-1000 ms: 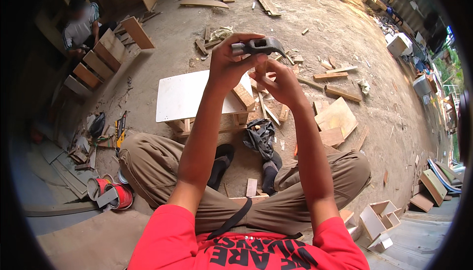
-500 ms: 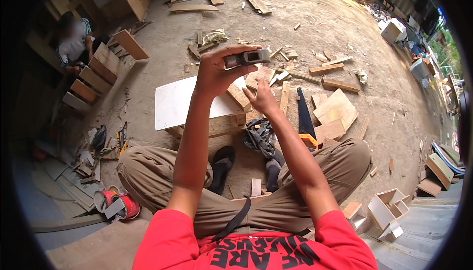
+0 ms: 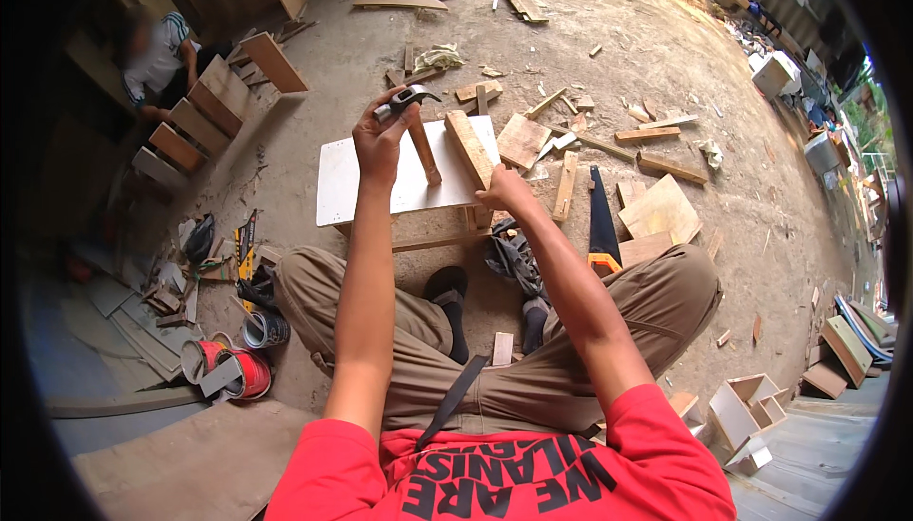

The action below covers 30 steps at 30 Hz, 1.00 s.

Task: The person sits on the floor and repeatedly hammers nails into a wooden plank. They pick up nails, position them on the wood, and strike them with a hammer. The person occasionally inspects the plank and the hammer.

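1. L hand (image 3: 377,141) has the hammer (image 3: 423,148), gripped right up by its head; claw points to my R, handle slants down over the stool (image 3: 338,174). Can't tell if handle's end touches the white top.
2. Biggest change: R hand (image 3: 509,191). About 1 sec ago it was up at the hammer w/ my L; ½ sec ago it was off it, holding nothing; now it's closed on the near end of the block (image 3: 468,148).
3. Hammer's turned too: ½ sec ago I saw mostly its head, now the full handle shows. It's also lower & more to my L.
4. Block lies over the R side of the stool's top, its near end by the edge under my R hand. Can't tell if it's flat or tipped up a bit.
5. What it means, I'd say: two-handed handling of the hammer is done for now; R is freed for the wood, L keeps the tool. Grip's high, so as held it's not a striking hold, IMO.
6. Nearby: saw (image 3: 601,217) on the ground to R, apart from both hands; dark bag (image 3: 511,253) just below R wrist, partly hidden by my forearm.
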Available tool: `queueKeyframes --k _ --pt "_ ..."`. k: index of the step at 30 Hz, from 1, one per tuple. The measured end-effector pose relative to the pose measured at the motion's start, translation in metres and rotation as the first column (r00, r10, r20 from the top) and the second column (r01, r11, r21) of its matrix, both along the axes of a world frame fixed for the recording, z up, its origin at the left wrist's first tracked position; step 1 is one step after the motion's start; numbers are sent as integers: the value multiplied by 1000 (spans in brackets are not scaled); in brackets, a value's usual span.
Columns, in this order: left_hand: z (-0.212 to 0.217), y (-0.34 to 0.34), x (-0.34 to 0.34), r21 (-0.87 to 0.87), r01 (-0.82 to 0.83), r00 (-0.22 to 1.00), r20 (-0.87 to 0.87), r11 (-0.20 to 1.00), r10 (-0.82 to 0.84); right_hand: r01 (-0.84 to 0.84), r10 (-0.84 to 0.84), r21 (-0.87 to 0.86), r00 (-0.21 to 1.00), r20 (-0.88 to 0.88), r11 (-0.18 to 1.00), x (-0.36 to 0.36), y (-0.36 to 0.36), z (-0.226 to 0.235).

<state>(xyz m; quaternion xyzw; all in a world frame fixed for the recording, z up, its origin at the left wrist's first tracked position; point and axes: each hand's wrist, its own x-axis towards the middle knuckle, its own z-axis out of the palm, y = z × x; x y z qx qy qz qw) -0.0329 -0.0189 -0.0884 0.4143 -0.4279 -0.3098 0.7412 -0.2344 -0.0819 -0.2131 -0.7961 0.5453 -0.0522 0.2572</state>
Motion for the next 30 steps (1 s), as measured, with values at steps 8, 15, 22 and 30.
queueKeyframes --k 8,15,22,30 --pt "-46 -6 7 205 183 960 172 962 -219 232 -401 404 821 406 885 -14 -19 90" --pt "-56 -27 -21 175 181 980 50 968 -192 194 250 -383 486 837 903 9 61 226" --pt "-68 -38 -37 -17 110 987 116 994 -108 -21 154 -214 760 631 977 -8 79 271" --pt "-50 -23 -42 104 167 952 242 980 -188 -134 150 -66 860 488 989 -17 74 257"
